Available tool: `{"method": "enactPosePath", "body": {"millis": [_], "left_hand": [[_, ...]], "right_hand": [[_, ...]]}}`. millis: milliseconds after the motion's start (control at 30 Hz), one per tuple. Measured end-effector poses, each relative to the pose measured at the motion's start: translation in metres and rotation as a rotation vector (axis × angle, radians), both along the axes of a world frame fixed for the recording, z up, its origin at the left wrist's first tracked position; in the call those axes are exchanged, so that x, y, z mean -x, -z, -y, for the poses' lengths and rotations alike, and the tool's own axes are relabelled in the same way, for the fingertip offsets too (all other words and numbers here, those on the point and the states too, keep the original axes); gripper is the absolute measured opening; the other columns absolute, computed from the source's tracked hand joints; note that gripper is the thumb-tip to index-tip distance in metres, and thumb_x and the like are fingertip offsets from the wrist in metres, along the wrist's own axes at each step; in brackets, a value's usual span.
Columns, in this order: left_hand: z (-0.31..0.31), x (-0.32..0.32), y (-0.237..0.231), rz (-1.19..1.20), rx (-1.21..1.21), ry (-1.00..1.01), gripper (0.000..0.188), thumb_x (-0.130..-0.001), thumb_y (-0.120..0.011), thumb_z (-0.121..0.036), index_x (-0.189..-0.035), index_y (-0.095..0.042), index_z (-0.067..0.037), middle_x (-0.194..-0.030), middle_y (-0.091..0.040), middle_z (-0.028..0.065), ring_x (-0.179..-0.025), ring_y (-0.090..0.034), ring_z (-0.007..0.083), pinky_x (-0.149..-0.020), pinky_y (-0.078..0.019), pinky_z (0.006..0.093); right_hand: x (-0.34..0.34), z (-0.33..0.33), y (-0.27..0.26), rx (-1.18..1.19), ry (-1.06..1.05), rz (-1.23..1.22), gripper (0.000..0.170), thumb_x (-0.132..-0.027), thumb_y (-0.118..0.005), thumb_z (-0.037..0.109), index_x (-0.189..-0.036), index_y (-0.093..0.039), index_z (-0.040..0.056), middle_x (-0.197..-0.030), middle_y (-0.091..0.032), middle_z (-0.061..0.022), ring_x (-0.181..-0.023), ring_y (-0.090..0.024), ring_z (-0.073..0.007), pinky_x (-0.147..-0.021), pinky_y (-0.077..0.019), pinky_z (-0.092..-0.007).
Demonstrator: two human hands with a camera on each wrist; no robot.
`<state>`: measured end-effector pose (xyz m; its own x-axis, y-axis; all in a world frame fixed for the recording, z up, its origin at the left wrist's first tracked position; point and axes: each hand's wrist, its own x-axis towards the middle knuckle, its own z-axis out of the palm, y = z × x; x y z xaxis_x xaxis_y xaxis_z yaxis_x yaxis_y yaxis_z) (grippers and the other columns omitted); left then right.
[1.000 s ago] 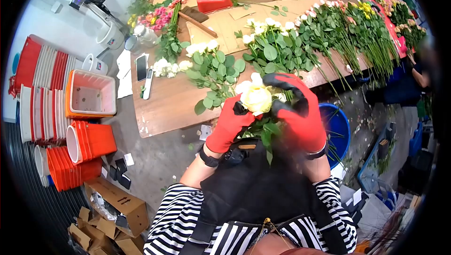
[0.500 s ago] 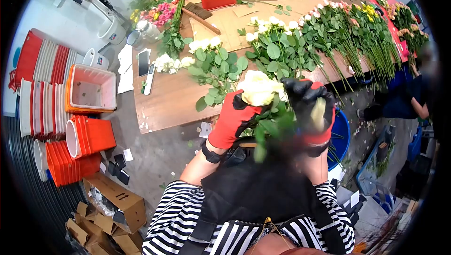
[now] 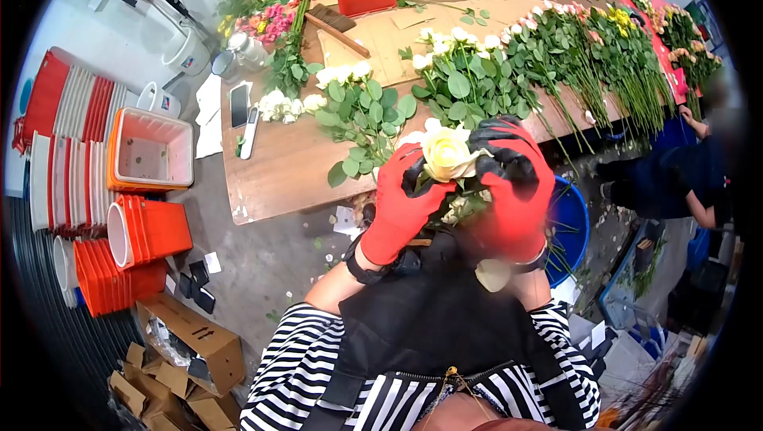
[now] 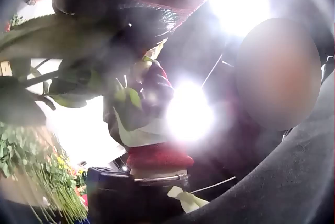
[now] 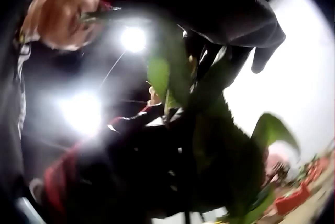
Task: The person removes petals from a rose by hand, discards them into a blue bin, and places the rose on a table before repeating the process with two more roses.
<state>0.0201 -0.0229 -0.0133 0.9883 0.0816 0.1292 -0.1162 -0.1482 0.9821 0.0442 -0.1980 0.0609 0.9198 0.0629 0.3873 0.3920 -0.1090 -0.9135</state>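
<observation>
In the head view a cream-white rose (image 3: 447, 154) is held up in front of the person's apron. The left hand (image 3: 404, 207), in a red glove with black palm and fingers, grips it just under the bloom. At the bloom's right side, the gloved right hand (image 3: 517, 193) curls its fingers and thumb at the outer petals. A loose petal (image 3: 493, 274) shows below the right hand, against the black apron. Green leaves (image 5: 225, 151) of the held stem fill much of the right wrist view. Both wrist views are dark and glare-struck.
White roses (image 3: 350, 113) and further bunches (image 3: 588, 57) lie along the wooden table (image 3: 278, 185). A red tape dispenser (image 3: 366, 0) and a brush (image 3: 338, 26) lie behind. A blue bucket (image 3: 568, 224) stands to the right, orange crates (image 3: 151, 228) to the left. Another person (image 3: 675, 177) is at the right.
The right hand swung away from the bloom with a petal, turned palm up, then came back to the rose. That petal is now loose below the hand. The left hand kept its grip.
</observation>
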Motion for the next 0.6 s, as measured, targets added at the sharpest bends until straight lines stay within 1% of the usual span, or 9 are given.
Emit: {"method": "enactPosePath", "body": {"millis": [100,133,167,233,300,367,433,467,600], "left_hand": [[-0.001,0.002,-0.019,-0.234,0.299,0.050,0.058,-0.068,-0.083,-0.006,-0.119,-0.058,0.003,-0.102,-0.067,0.0106,-0.095,-0.064,0.0209,-0.087,-0.0499,0.0340],[-0.002,0.002,-0.026,-0.344,0.439,0.060,0.055,-0.068,-0.083,-0.005,-0.117,-0.059,0.004,-0.098,-0.068,0.0086,-0.091,-0.065,0.0190,-0.084,-0.0506,0.0325],[-0.001,0.001,-0.028,-0.279,0.468,0.039,0.053,-0.068,-0.082,-0.004,-0.115,-0.059,0.004,-0.095,-0.068,0.0069,-0.087,-0.064,0.0172,-0.082,-0.0508,0.0310],[0.001,-0.006,-0.031,-0.147,0.523,-0.006,0.048,-0.069,-0.080,-0.002,-0.112,-0.060,0.005,-0.089,-0.068,0.0036,-0.080,-0.063,0.0136,-0.078,-0.0511,0.0281],[0.002,-0.011,-0.020,0.007,0.326,-0.177,0.046,-0.068,-0.079,-0.004,-0.110,-0.060,0.003,-0.095,-0.067,0.0079,-0.084,-0.063,0.0193,-0.080,-0.0499,0.0317],[0.007,-0.015,-0.009,0.151,0.141,-0.365,0.048,-0.066,-0.079,-0.004,-0.109,-0.060,0.002,-0.098,-0.065,0.0104,-0.087,-0.062,0.0233,-0.082,-0.0492,0.0340],[0.009,-0.015,-0.015,0.231,0.017,-0.393,0.053,-0.061,-0.081,-0.007,-0.109,-0.060,0.001,-0.104,-0.061,0.0144,-0.094,-0.060,0.0292,-0.086,-0.0475,0.0364],[0.012,-0.015,-0.014,0.235,0.016,-0.410,0.054,-0.060,-0.081,-0.007,-0.109,-0.060,0.001,-0.105,-0.060,0.0146,-0.094,-0.060,0.0296,-0.086,-0.0475,0.0363],[0.018,-0.007,-0.004,0.297,-0.138,-0.437,0.059,-0.058,-0.082,-0.007,-0.111,-0.058,0.003,-0.113,-0.058,0.0176,-0.106,-0.055,0.0374,-0.092,-0.0449,0.0435]], "right_hand": [[-0.008,0.003,0.040,-0.849,-0.168,-0.372,0.032,-0.082,-0.057,0.003,-0.114,-0.059,-0.0038,-0.118,-0.062,-0.0138,-0.108,-0.059,-0.0219,-0.094,-0.0461,-0.0330],[-0.013,0.009,0.056,-0.665,-0.095,-0.291,0.034,-0.084,-0.057,0.006,-0.117,-0.058,-0.0039,-0.119,-0.061,-0.0145,-0.109,-0.058,-0.0231,-0.096,-0.0451,-0.0335],[-0.017,0.015,0.058,-0.481,-0.024,-0.211,0.036,-0.086,-0.056,0.009,-0.120,-0.056,-0.0040,-0.120,-0.061,-0.0152,-0.111,-0.058,-0.0243,-0.098,-0.0440,-0.0339],[-0.015,0.017,0.057,-0.766,-0.060,-0.203,0.041,-0.086,-0.057,0.014,-0.122,-0.056,-0.0044,-0.124,-0.058,-0.0181,-0.116,-0.056,-0.0271,-0.102,-0.0418,-0.0356],[-0.008,0.006,0.022,-0.479,-0.068,-0.021,0.043,-0.083,-0.061,0.017,-0.120,-0.058,-0.0038,-0.125,-0.057,-0.0175,-0.117,-0.055,-0.0273,-0.104,-0.0394,-0.0375],[0.002,-0.003,0.007,-0.210,0.002,0.093,0.049,-0.072,-0.072,0.014,-0.117,-0.060,-0.0005,-0.123,-0.058,-0.0152,-0.120,-0.052,-0.0281,-0.107,-0.0351,-0.0423],[0.008,-0.001,0.009,0.356,0.118,0.268,0.054,-0.067,-0.078,0.015,-0.117,-0.061,0.0026,-0.123,-0.058,-0.0129,-0.119,-0.051,-0.0318,-0.106,-0.0348,-0.0447],[0.013,-0.009,0.005,0.433,0.122,0.229,0.056,-0.064,-0.083,0.017,-0.115,-0.062,0.0058,-0.122,-0.059,-0.0114,-0.117,-0.050,-0.0346,-0.106,-0.0334,-0.0465],[0.017,-0.034,0.010,0.310,0.256,0.174,0.052,-0.065,-0.083,0.016,-0.112,-0.063,0.0071,-0.119,-0.060,-0.0121,-0.117,-0.050,-0.0345,-0.107,-0.0309,-0.0498]]}}
